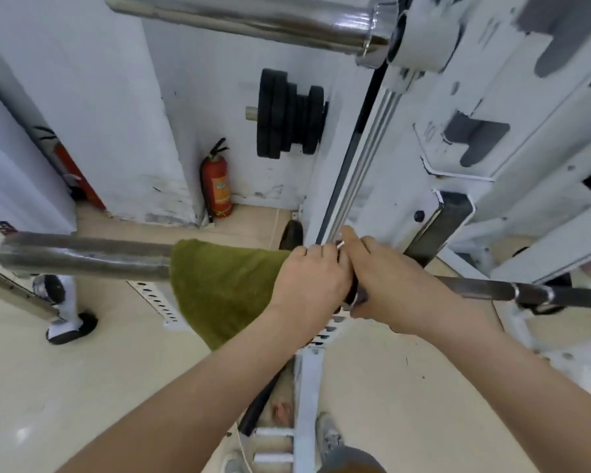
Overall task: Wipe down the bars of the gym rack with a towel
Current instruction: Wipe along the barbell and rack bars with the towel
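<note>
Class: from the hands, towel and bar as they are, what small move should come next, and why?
Probably slide the left hand, with the towel, leftward along the bar. The towel drapes the bar beside that hand, the stretch left of it is bare, and the right hand grips the bar, seemingly steadying it.

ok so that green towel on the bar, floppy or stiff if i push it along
Likely floppy: the green towel hangs in a loose drape off the bar, so it should droop when lifted. Probably light, being thin cloth. It may slide easily along the smooth round metal.
</note>
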`<state>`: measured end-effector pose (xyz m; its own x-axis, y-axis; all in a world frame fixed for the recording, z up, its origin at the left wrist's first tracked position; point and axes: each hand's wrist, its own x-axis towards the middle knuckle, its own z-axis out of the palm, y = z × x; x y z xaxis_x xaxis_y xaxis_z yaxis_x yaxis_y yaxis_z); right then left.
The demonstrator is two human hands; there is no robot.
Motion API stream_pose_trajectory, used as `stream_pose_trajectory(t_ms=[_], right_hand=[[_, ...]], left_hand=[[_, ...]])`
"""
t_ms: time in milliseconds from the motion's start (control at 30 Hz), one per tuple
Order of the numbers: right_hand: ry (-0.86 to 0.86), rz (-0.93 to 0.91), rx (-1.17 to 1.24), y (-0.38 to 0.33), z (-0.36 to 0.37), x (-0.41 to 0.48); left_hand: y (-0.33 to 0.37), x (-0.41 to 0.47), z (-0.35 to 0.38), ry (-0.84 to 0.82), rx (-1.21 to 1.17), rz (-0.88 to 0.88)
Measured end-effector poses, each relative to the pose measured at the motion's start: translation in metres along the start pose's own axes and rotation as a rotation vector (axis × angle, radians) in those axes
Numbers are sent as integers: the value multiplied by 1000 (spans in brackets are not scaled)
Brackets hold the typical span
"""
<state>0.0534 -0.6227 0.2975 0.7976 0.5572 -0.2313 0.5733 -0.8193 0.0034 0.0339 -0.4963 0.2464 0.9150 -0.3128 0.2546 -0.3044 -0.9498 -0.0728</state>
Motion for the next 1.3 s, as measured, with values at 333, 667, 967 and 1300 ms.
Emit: stream_pose_trajectory(t_ms=[333, 667, 967, 1300], right_hand=[[-31, 23, -93, -39, -9, 25], [47, -198, 2, -139, -2, 80], [156, -196, 64, -150, 8, 92], [10, -171, 142, -145, -1, 109]], left_hand=[[-47, -24, -8, -73, 12, -26], [-216, -121, -7, -36, 137, -208], [-309, -146, -41, -443, -268, -452], [-295, -161, 4, 283, -1477, -1317]])
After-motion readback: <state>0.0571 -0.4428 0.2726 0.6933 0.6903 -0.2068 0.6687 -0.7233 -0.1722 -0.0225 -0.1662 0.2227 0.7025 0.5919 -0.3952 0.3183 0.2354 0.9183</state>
